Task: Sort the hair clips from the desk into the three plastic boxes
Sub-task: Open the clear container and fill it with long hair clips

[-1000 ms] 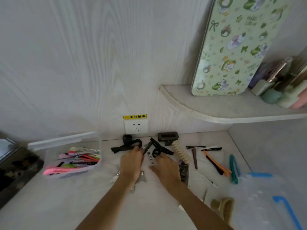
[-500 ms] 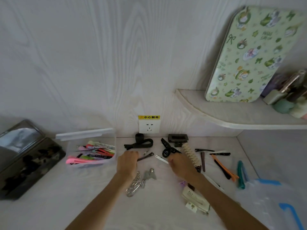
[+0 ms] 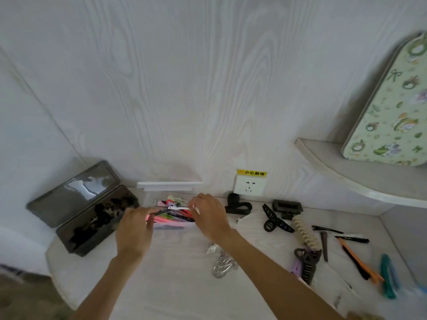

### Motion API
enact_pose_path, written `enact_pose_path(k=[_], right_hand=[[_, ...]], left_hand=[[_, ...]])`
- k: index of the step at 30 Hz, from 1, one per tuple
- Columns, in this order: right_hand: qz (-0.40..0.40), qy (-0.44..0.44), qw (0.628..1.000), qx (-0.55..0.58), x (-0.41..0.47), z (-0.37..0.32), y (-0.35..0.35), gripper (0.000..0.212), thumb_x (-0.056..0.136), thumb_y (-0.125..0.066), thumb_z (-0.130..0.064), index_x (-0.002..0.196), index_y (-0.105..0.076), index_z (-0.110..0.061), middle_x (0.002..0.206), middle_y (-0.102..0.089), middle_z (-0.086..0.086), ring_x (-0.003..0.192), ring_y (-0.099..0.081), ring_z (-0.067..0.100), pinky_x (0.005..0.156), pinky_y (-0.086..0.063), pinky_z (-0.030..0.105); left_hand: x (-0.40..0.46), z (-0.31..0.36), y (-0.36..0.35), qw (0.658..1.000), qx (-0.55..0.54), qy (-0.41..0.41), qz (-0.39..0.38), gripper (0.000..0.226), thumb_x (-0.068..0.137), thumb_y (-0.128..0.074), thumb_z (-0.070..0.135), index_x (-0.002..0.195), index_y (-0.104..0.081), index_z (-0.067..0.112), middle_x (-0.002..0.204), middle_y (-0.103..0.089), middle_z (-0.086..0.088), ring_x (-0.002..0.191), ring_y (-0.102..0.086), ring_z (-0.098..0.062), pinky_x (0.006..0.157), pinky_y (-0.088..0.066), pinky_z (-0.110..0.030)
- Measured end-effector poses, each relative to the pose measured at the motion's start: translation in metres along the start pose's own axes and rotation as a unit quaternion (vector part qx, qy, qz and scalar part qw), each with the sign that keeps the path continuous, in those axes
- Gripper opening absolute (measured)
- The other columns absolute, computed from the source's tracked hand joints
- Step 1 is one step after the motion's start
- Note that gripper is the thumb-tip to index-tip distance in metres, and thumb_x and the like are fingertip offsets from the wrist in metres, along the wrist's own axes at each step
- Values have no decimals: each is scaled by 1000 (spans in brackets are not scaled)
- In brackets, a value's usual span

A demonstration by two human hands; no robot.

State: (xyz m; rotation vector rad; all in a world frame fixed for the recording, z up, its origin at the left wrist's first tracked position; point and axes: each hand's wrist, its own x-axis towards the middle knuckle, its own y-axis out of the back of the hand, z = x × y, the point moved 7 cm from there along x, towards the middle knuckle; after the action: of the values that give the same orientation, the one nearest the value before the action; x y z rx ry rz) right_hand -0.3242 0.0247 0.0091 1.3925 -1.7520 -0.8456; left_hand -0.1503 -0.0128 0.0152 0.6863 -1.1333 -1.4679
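Observation:
Both hands hover over the clear plastic box (image 3: 171, 225) of coloured flat clips at the back of the desk. My left hand (image 3: 135, 229) pinches a thin dark clip (image 3: 163, 212) by its end. My right hand (image 3: 209, 215) pinches a white flat clip (image 3: 178, 208) just above the box. A dark smoked box (image 3: 92, 227) with dark clips and its lid open stands to the left. Loose clips lie on the right: a black claw clip (image 3: 276, 219), a cream spiral clip (image 3: 306, 233), an orange clip (image 3: 359, 262) and a teal clip (image 3: 389, 277).
A pile of silver metal clips (image 3: 221, 264) lies by my right forearm. A wall socket (image 3: 249, 187) sits above a black clip (image 3: 238, 205). A curved shelf (image 3: 346, 172) carries a green patterned tin (image 3: 390, 107). The desk's edge drops off at the lower left.
Both hands have moved left from the middle of the desk to the clear box, each carrying a thin clip. The view has swung left too.

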Motion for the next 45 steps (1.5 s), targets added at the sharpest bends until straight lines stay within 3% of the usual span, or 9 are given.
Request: enact_pose_path(k=[8, 11, 14, 21, 25, 32, 36, 40, 45], right_hand=[[26, 9, 999, 42, -14, 22, 12, 32, 91, -53, -19, 121, -61, -24, 119, -65, -2, 114, -54, 16, 100, -37, 26], [125, -93, 988, 8, -47, 85, 52, 23, 86, -57, -12, 105, -68, -19, 103, -68, -2, 101, -58, 16, 85, -42, 23], [86, -223, 969, -55, -77, 152, 66, 27, 86, -56, -12, 113, -58, -8, 110, -59, 11, 106, -52, 30, 89, -41, 36], [-8, -84, 993, -88, -109, 150, 50, 28, 84, -41, -23, 90, -69, -25, 88, -67, -7, 81, -65, 14, 78, -48, 25], [2, -158, 987, -26, -104, 166, 69, 28, 95, -42, -12, 114, -62, -16, 115, -63, 1, 103, -58, 17, 87, -43, 23], [-125, -204, 943, -232, -76, 188, 57, 38, 85, -49, 6, 122, -48, -4, 125, -49, 13, 104, -58, 27, 77, -47, 34], [-60, -166, 954, -244, -80, 186, 58, 20, 82, -57, 3, 100, -59, -6, 101, -65, 11, 83, -67, 26, 61, -44, 29], [-32, -119, 965, -234, -85, 184, 65, 41, 43, -84, 6, 73, -62, -12, 51, -62, 3, 38, -58, 18, 33, -32, 20], [-15, -184, 964, -191, -88, 186, 76, 20, 83, -61, -9, 99, -50, -6, 71, -64, 8, 54, -52, 20, 46, -29, 25]], left_hand=[[-1, 0, -8, 992, -16, -126, -1, 41, 75, -71, 2, 114, -66, 16, 103, -71, -2, 98, -65, -23, 87, -50, -34], [-14, 42, -6, 977, -55, -203, 38, 27, 72, -72, 5, 94, -71, 21, 90, -72, 6, 83, -67, -14, 79, -47, -20], [-16, 98, -41, 959, -87, -265, -51, 19, 81, -59, 12, 90, -71, 24, 88, -70, 9, 83, -65, -10, 79, -52, -24], [-17, 166, -136, 952, -30, -228, -200, 30, 96, -41, 20, 121, -55, 23, 114, -61, 2, 106, -54, -16, 85, -46, -28], [-16, 176, -151, 965, 1, -197, -174, 24, 95, -44, 28, 109, -62, 21, 106, -60, 2, 103, -55, -16, 80, -49, -30], [-21, 172, -145, 965, -13, -210, -157, 20, 93, -51, 26, 103, -68, 27, 102, -64, 9, 95, -54, -13, 71, -40, -22], [-23, 155, -114, 965, -66, -226, -115, 17, 91, -55, 23, 101, -68, 27, 97, -65, 10, 90, -57, -11, 71, -42, -23], [-16, 118, -84, 973, -76, -206, -71, 12, 87, -62, 20, 96, -69, 25, 90, -67, 9, 85, -61, -11, 71, -51, -26], [4, 56, -47, 988, -62, -144, -16, 14, 82, -68, 18, 95, -70, 24, 91, -69, 7, 85, -62, -17, 70, -52, -29]])
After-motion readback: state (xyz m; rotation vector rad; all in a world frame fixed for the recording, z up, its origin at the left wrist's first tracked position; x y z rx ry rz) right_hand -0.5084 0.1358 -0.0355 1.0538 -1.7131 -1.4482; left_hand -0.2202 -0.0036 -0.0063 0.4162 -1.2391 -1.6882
